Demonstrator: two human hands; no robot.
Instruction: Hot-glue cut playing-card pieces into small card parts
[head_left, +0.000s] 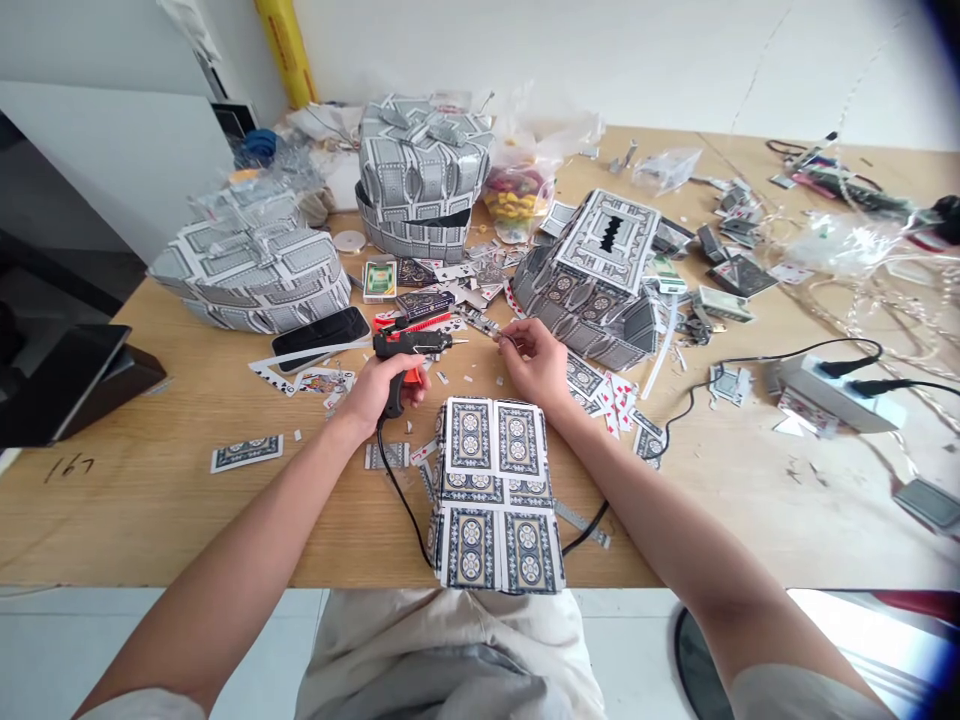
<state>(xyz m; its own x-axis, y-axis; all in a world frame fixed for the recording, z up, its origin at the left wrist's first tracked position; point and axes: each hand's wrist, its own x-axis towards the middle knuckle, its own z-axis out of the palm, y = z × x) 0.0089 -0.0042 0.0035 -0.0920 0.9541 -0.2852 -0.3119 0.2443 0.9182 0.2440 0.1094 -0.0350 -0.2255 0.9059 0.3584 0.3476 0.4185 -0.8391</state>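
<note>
My left hand (379,388) grips a black hot glue gun (409,345) by its handle, nozzle pointing right. My right hand (534,362) pinches a small folded card strip (487,327) just in front of the nozzle. Between my forearms, at the table's near edge, lies a panel of joined playing cards (495,495), backs up. The gun's black cord (397,490) runs down beside the panel.
Card-covered boxes stand behind: a flat one (251,265) at left, a round lidded one (420,175) in the middle, a slotted one (600,270) at right. A phone (321,335), loose cards, a power strip (832,392) and wires litter the wooden table (150,500).
</note>
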